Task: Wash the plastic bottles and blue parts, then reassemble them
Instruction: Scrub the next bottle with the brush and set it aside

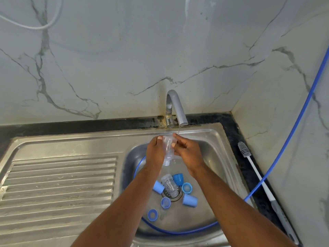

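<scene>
**Over a steel sink (pixel 216 139), a clear bottle (pixel 167 148) held under the tap (pixel 176 106)**

The left hand (pixel 154 155) wraps the ribbed plastic body; the right hand (pixel 189 154) pinches its top beneath a thin stream. Below, a second bottle (pixel 170 185) lies across the round drain (pixel 172 198) among smooth blue caps (pixel 190 199) and rings (pixel 152 215). A bristly white brush (pixel 252 169) lies on the dark counter (pixel 235 138).

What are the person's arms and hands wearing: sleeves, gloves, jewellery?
Nothing is worn. The left forearm and right forearm are bare to the frame's bottom edge: no sleeves. The left hand and right hand show no gloves, rings, watch or bracelets. The visible fingernails are short and appear unpainted.
</scene>
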